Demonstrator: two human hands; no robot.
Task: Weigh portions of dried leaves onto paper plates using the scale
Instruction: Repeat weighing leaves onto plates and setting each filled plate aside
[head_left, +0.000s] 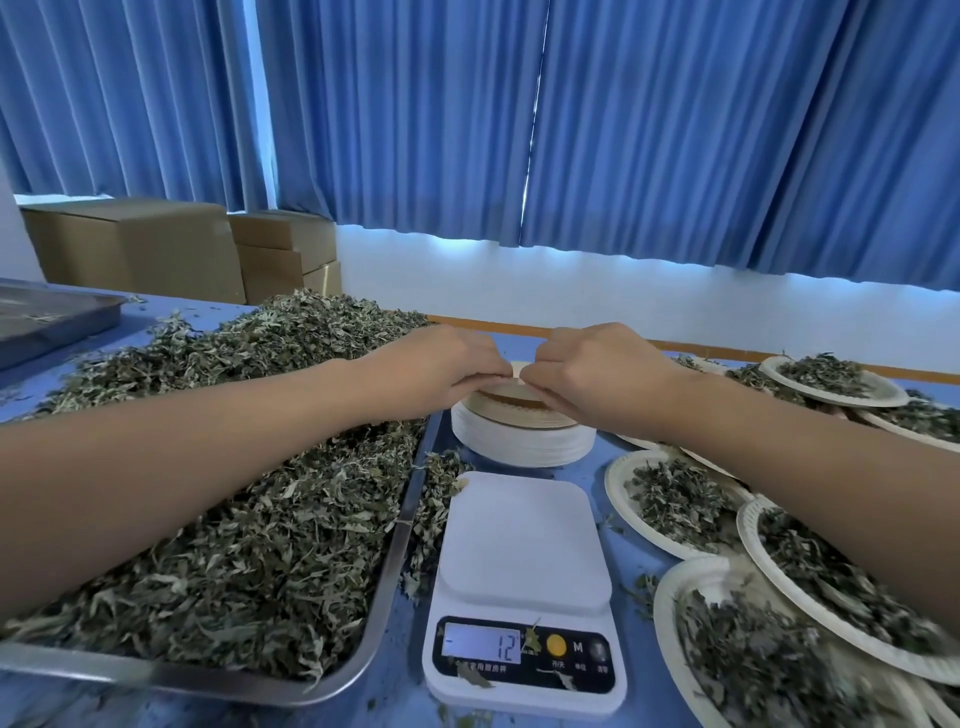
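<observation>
The blue tabletop (602, 467) carries everything. A big steel tray (156, 675) fills its left side from the near edge back, heaped with dried leaves (234, 519) that spill over its rim. Along the right edge lie overlapping filled paper plates (618, 488), each already holding a portion. In the middle toward the far edge stands a stack of paper plates (519, 441), turned upside down. Just in front of it, at the middle of the near edge, sits the white kitchen scale (519, 535). Its platform is bare, and its display (480, 644) shows 12, with a faint dash on the left that may be a minus sign. Both arms reach over the scale to the stack. The left hand (447, 364) and right hand (597, 369) meet above it, fingers curled and fingertips close together, pinching the raised rim of the top plate (519, 370). The step in hand looks like peeling one fresh plate off the stack. Next, that single plate needs to come free without dragging its neighbours, be turned upright and be set centred on the platform. Then the reading should be checked or zeroed before leaves go on from the tray.
</observation>
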